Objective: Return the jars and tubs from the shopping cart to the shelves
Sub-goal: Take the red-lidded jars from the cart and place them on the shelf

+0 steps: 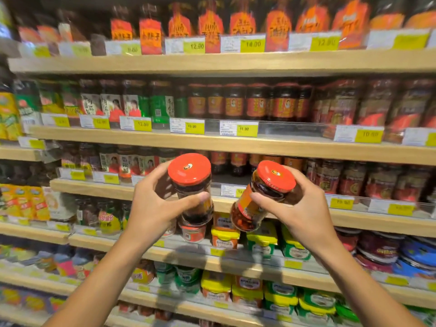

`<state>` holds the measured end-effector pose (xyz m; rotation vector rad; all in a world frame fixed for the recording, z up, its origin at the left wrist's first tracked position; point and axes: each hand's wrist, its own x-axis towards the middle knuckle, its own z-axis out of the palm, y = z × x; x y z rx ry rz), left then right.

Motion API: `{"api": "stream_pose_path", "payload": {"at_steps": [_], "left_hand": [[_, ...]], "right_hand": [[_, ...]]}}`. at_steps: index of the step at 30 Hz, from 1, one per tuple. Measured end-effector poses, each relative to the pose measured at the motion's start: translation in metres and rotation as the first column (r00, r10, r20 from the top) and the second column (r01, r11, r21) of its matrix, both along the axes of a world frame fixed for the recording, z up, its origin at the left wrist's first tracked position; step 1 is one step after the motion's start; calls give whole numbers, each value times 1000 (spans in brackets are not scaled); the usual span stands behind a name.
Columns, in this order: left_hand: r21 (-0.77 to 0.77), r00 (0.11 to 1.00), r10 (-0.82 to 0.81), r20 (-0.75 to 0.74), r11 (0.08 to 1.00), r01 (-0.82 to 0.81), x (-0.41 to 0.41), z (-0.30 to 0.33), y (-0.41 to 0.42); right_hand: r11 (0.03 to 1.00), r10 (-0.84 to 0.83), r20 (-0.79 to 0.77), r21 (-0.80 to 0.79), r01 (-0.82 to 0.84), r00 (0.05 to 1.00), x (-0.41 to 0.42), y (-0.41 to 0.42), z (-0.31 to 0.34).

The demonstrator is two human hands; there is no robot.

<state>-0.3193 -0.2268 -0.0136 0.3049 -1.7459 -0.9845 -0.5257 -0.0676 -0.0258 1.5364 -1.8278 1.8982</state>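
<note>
Two red-lidded jars are held up in front of the wooden shelves [236, 145]. The left jar [192, 187] is gripped upright by the left hand [153, 204], thumb across its front. The right jar [262, 197] (tilted, lid towards the upper right) is clasped by the right hand [299, 206]. The jars are kept slightly apart, level with a shelf of similar jars [238, 161].

Light wooden shelves [236, 143] with yellow price tags [245, 129] carried red-lidded sauce jars [236, 101] at twelve o'clock, yellow-lidded tubs [262, 239] at six.
</note>
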Motion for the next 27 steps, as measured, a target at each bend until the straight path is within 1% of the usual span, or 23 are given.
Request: {"api": "stream_pose_path", "payload": {"at_steps": [4, 7, 11, 14, 20, 24, 27], "left_hand": [[-47, 997, -75, -27, 996, 74, -3, 23, -21], [-70, 990, -136, -39, 989, 133, -5, 39, -45], [-87, 983, -166, -79, 983, 159, 1, 59, -75], [-102, 972, -201, -122, 977, 189, 5, 74, -92], [-172, 964, -187, -189, 973, 155, 11, 99, -117], [-201, 959, -190, -212, 968, 148, 12, 106, -123], [-204, 953, -188, -238, 969, 140, 13, 108, -127]], "right_hand": [[997, -55, -69, -54, 51, 996, 10, -12, 20], [990, -105, -90, -103, 96, 990, 17, -24, 38], [976, -135, -109, -186, 113, 985, 22, -48, 67], [949, -171, -112, -285, 133, 979, 27, -67, 90], [875, -271, -131, -445, 188, 953, 25, -109, 131], [841, -350, -157, -487, 236, 924, 19, -134, 144], [830, -399, -174, -485, 274, 900, 14, -147, 147]]}}
